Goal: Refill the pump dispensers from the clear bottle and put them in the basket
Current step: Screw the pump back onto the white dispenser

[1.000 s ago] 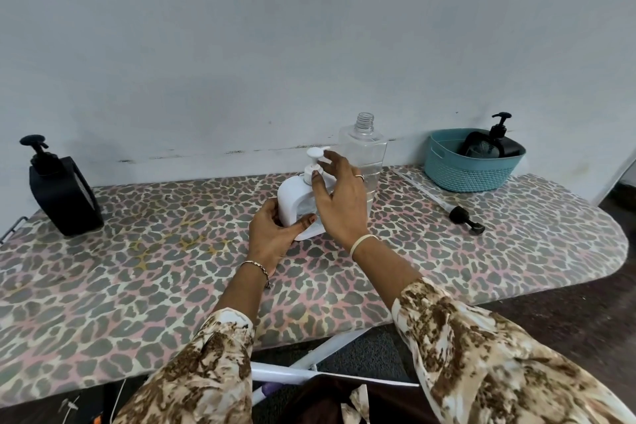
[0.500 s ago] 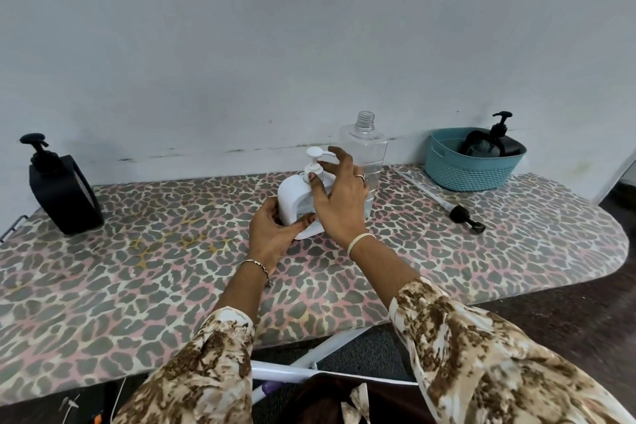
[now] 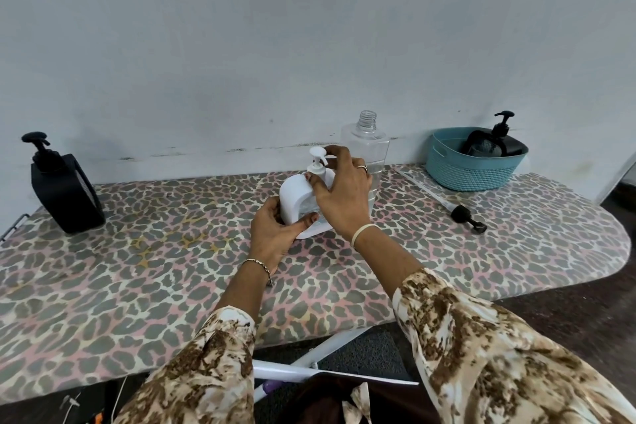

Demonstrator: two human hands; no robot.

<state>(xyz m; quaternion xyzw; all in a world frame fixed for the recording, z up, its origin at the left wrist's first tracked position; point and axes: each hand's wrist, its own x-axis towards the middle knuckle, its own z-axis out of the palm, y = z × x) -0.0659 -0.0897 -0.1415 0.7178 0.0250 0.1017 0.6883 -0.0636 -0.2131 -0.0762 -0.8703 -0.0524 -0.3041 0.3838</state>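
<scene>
On the leopard-print board (image 3: 172, 268) the white dispenser (image 3: 290, 196) is gripped around its body by the left hand (image 3: 275, 237), its pump pinched by the right hand (image 3: 344, 196). One black dispenser (image 3: 499, 141) is seen in the basket (image 3: 471, 172); a second black dispenser (image 3: 65, 189) is left standing far left.

Head view: looking forward and down from the person's head, facing the wall (image 3: 309, 27).
Nearness: sitting close, the board (image 3: 137, 286) filling the lower frame; edges seemingly bending.
</scene>
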